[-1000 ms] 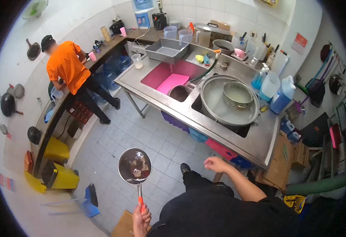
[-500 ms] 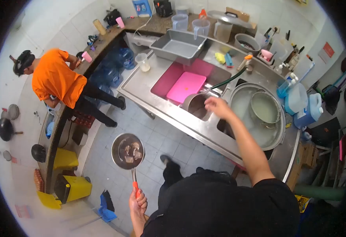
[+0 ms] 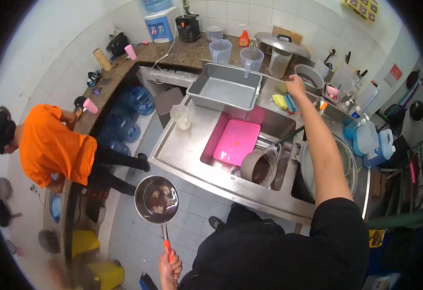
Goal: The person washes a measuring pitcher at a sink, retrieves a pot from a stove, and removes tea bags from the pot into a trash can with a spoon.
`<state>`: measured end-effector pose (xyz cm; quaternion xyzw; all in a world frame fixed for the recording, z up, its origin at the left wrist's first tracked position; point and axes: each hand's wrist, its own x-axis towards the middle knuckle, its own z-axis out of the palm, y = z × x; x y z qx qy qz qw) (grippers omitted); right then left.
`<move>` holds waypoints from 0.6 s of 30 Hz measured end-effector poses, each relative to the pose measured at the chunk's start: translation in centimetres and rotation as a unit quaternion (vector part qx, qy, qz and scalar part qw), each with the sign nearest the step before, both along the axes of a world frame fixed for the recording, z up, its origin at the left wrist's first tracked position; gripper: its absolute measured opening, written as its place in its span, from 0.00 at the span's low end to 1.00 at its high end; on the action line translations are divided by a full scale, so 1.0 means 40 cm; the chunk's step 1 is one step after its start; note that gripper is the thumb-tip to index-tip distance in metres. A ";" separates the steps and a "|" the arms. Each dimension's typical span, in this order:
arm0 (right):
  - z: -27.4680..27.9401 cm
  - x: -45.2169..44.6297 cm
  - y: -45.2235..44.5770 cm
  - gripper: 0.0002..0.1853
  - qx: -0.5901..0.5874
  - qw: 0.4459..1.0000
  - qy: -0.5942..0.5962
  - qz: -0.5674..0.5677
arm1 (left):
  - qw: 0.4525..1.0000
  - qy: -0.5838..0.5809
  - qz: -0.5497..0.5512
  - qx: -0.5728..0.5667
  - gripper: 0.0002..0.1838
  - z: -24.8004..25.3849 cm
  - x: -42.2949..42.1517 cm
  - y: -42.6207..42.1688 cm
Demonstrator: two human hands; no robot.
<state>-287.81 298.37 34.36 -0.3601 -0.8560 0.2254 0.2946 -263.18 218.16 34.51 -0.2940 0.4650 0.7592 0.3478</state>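
My left hand is wrapped round the orange grip of a saucepan. The pan is held level above the floor, with dark liquid and several pale chunks inside. My right arm stretches across the sink, and my right hand is at the back ledge beside a greenish pad. Its fingers look bent, but whether they grip anything is unclear. A yellow cloth and a blue sponge lie just below it. In the sink, a grey pot with brown residue sits tilted beside a pink tray.
A grey rectangular pan and a clear jug stand left of the sink. A large round basin lies under my right arm. A person in an orange shirt works at the left counter. Blue soap bottles stand right.
My right hand has moved from above the sink pot to the back ledge. My view has shifted. The saucepan stays in my left hand.
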 end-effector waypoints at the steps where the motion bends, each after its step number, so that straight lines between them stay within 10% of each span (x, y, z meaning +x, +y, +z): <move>1: 0.025 -0.057 0.035 0.23 0.015 1.000 -0.012 -0.010 | 1.000 -0.008 0.000 -0.021 0.20 0.010 -0.044 0.014; 14: -0.142 -0.562 0.667 0.21 0.273 0.907 -0.320 -0.022 | 0.990 -0.078 0.116 0.000 0.21 0.007 -0.225 0.123; 18: -0.107 -0.561 0.612 0.14 0.274 0.935 -0.211 -0.076 | 0.985 -0.082 0.148 0.033 0.21 0.020 -0.234 0.129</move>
